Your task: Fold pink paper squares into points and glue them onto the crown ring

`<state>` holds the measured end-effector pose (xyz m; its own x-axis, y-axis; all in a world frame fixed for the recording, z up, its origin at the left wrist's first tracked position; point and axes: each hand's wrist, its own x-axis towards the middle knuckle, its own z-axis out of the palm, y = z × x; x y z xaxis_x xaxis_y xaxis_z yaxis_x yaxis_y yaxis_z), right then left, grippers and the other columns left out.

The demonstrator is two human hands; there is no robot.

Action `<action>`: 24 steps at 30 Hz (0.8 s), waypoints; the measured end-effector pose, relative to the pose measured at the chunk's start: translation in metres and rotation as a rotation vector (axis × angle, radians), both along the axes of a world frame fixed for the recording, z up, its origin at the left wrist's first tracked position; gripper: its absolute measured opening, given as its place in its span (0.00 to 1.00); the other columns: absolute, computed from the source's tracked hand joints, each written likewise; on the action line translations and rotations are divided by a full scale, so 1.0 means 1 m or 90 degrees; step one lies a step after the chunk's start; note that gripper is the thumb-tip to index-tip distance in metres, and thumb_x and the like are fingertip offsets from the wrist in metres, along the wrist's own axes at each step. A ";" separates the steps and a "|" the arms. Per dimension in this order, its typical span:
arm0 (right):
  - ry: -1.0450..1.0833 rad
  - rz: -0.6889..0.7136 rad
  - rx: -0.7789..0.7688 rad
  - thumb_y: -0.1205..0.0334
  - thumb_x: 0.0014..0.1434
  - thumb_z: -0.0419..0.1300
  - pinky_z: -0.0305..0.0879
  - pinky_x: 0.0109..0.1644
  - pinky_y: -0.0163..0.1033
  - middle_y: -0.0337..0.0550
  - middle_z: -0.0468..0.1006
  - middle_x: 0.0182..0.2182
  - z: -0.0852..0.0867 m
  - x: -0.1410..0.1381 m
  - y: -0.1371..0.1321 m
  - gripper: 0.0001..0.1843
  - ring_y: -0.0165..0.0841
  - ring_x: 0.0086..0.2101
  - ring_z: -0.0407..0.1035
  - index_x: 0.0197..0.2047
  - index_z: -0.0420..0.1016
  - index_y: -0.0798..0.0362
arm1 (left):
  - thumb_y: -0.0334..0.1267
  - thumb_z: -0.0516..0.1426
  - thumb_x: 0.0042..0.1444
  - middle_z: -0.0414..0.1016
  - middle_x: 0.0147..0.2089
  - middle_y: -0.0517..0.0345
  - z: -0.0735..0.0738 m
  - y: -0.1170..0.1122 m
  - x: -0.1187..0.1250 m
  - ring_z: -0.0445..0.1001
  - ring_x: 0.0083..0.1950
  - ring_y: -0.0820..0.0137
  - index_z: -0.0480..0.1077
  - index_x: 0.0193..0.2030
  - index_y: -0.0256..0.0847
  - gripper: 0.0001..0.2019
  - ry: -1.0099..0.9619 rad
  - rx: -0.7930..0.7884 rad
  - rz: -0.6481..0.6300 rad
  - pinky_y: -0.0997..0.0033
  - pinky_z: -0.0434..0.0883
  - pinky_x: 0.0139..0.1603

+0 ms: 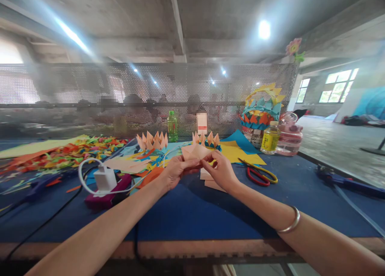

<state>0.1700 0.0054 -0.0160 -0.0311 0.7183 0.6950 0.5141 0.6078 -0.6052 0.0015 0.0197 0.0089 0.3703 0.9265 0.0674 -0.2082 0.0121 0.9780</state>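
Peach paper [195, 151], folded to a low peak, is held just above the blue tabletop [195, 224], near its middle. The left hand [176, 172] is clamped on its lower left part, thumb laid along the front, and the right hand [222, 172] pinches the lower right edge between thumb and finger; the two hands nearly meet. A silver bangle [296, 220] circles the right forearm. Just below the right hand lie flat peach pieces [215, 185]. To the right, scissors [256, 165] with red and yellow handles rest beside a yellow sheet [240, 152]. Behind the hands stand two rows of peach points, one left [152, 141], one right [207, 140], with a green bottle [172, 127] between them. Left of the left hand, a white plug [104, 179] sits on a magenta power block [98, 202]; beyond it spreads a heap of coloured scraps [75, 152]. At far right are a yellow-labelled bottle [270, 139], a pink jug [288, 139] and stacked paper crowns [261, 117], before a perforated screen [144, 87].
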 end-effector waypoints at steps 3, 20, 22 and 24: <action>0.001 -0.002 0.001 0.61 0.57 0.59 0.62 0.32 0.36 0.41 0.71 0.29 0.000 -0.001 -0.001 0.07 0.33 0.32 0.66 0.28 0.69 0.53 | 0.34 0.72 0.38 0.82 0.37 0.46 0.001 -0.002 0.002 0.80 0.37 0.67 0.79 0.36 0.31 0.16 0.000 0.010 -0.002 0.76 0.75 0.40; 0.116 0.029 -0.043 0.58 0.53 0.61 0.62 0.32 0.36 0.36 0.71 0.27 0.001 -0.005 -0.003 0.15 0.31 0.28 0.67 0.41 0.61 0.51 | 0.32 0.71 0.39 0.83 0.36 0.48 0.001 -0.004 0.005 0.81 0.34 0.67 0.79 0.37 0.32 0.16 -0.014 -0.003 0.056 0.75 0.76 0.37; 0.148 0.042 -0.060 0.56 0.52 0.62 0.63 0.32 0.36 0.33 0.69 0.26 0.000 -0.005 0.000 0.23 0.31 0.27 0.67 0.47 0.57 0.52 | 0.31 0.71 0.39 0.83 0.35 0.48 0.003 -0.005 0.005 0.80 0.33 0.67 0.79 0.36 0.32 0.15 -0.013 -0.009 0.069 0.76 0.76 0.35; 0.170 0.060 -0.081 0.54 0.51 0.62 0.65 0.32 0.36 0.32 0.69 0.25 -0.002 -0.005 0.003 0.26 0.30 0.27 0.68 0.49 0.56 0.52 | 0.31 0.71 0.39 0.82 0.35 0.47 0.004 -0.005 0.005 0.80 0.33 0.67 0.79 0.36 0.31 0.14 -0.012 -0.014 0.076 0.77 0.76 0.34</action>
